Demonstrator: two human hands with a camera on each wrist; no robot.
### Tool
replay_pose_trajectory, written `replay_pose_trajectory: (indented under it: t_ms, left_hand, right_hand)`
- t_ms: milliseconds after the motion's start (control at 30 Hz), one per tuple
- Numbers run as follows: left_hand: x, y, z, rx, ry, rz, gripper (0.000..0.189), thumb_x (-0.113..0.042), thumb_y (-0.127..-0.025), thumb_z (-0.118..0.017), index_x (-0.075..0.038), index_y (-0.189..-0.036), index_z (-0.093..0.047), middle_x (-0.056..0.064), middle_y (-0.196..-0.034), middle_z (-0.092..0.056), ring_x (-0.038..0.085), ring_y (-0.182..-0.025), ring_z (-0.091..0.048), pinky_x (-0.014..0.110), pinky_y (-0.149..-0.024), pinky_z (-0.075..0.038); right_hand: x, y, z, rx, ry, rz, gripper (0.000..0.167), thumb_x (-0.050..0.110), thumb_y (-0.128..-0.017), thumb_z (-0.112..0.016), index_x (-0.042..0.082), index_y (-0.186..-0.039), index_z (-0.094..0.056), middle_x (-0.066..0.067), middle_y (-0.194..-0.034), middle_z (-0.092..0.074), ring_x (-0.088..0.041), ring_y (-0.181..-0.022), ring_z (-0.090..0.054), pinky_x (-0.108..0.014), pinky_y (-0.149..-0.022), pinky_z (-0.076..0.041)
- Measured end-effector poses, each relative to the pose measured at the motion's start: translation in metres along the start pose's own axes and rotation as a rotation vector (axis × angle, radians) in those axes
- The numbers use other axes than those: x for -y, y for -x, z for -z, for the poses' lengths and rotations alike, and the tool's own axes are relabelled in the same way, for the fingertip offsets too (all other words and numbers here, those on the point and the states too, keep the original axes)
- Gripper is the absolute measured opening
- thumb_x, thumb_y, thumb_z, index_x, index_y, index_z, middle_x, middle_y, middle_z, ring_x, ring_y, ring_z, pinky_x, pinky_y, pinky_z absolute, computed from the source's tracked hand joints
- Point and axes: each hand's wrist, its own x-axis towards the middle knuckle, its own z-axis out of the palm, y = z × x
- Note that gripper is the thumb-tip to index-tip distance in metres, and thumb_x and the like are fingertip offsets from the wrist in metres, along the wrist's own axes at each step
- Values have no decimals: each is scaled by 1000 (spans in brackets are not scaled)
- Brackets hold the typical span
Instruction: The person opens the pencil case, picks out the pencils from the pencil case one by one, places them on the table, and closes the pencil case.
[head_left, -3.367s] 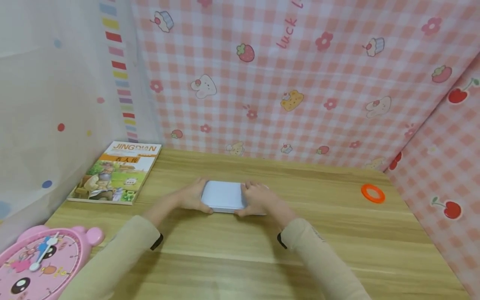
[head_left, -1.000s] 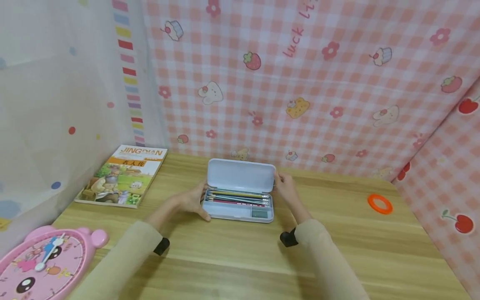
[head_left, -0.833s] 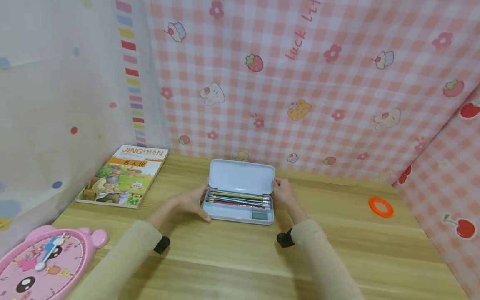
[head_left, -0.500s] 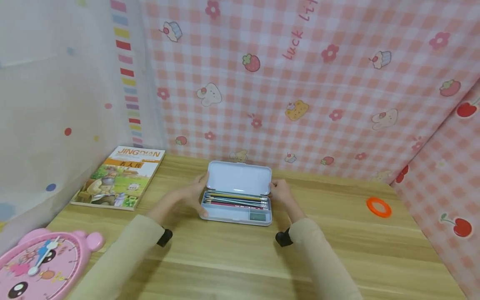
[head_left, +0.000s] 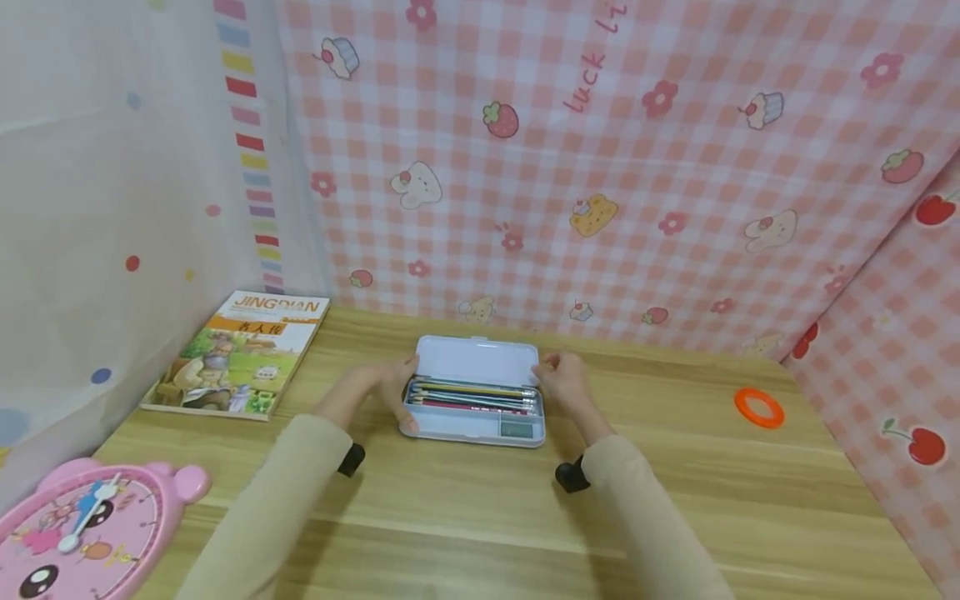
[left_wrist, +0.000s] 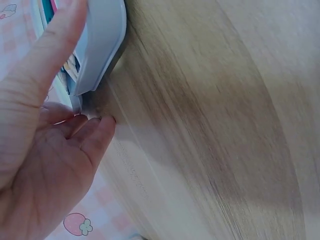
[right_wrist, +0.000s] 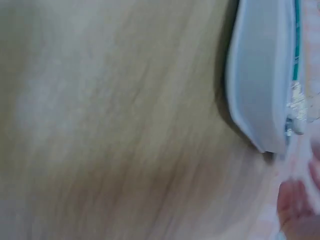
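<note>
A white pencil case (head_left: 446,425) stands with its lid (head_left: 477,360) raised at the back. Inside are several pencils (head_left: 472,398) and, in the front right compartment, a dark green block (head_left: 516,428). My left hand (head_left: 386,390) grips the case's left end. Its thumb (left_wrist: 55,45) lies over the front corner and its fingers (left_wrist: 95,137) curl behind, near the hinge. At the right end my right hand (head_left: 567,383) holds the lid's side edge with curled fingers, partly hidden. Only blurred fingertips (right_wrist: 295,200) show in the right wrist view.
A picture-covered book (head_left: 243,354) lies at the back left, and a pink clock (head_left: 90,533) stands at the front left. An orange ring (head_left: 759,407) lies on the wooden table (head_left: 465,525) at the right. Checked cloth walls (head_left: 465,175) bound the table.
First the case was closed between both hands; its lid then came up, revealing the pencils. Since half a second ago, the lid's upper edge has lowered in view and my left wrist has shifted right.
</note>
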Motion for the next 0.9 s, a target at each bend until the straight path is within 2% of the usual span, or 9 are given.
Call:
replay_pose_trajectory:
  t_ms: [133,233,333,400,533,733,900]
  left_hand:
    - [-1,-2,4,31,-14,14,122,-39,-67,-79,13,-141,2,30,-150,-2,40,-140,-7,46,-116,-10]
    - [-2,-4,6,46,-25,25,122,-39,-67,-79,14,-140,2,30,-150,-2,39,-140,-7,45,-116,-10]
    - [-4,-4,8,58,-35,40,122,-40,-67,-79,14,-140,2,30,-150,-2,39,-140,-7,44,-116,-10]
    - [-4,-4,8,61,-45,44,123,-40,-67,-79,14,-140,2,30,-150,-2,38,-140,-7,44,-116,-10]
    - [-2,-4,7,53,-31,32,123,-41,-66,-79,12,-141,2,29,-150,-2,39,-140,-7,45,-116,-10]
    - [4,-2,1,45,45,9,123,-40,-66,-79,10,-142,4,29,-150,-2,39,-140,-6,46,-116,-10]
    - [7,0,-2,47,86,21,125,-41,-66,-79,7,-143,7,27,-151,2,39,-140,-3,46,-116,-9]
  right_hand:
    - [14,8,4,116,86,206,25,19,-86,-63,0,-101,-65,-17,-104,-63,-29,-96,-59,-39,-82,-50]
    - [20,10,4,226,151,348,20,18,-86,-63,3,-99,-67,-13,-101,-65,-26,-94,-60,-37,-79,-51]
    - [22,13,3,327,201,445,17,16,-85,-64,4,-96,-68,-9,-95,-65,-22,-88,-61,-32,-73,-52]
    - [23,12,2,367,233,499,15,14,-85,-65,4,-95,-68,-9,-91,-64,-20,-84,-61,-29,-70,-52]
    - [21,12,-2,392,268,540,14,12,-84,-64,3,-94,-68,-8,-88,-64,-17,-80,-62,-25,-68,-52]
    - [20,12,-5,432,287,513,15,12,-86,-62,4,-97,-67,-7,-89,-63,-15,-80,-61,-24,-69,-52]
    - [24,14,-4,454,280,527,13,10,-86,-62,1,-94,-66,-9,-87,-63,-15,-78,-59,-23,-67,-51]
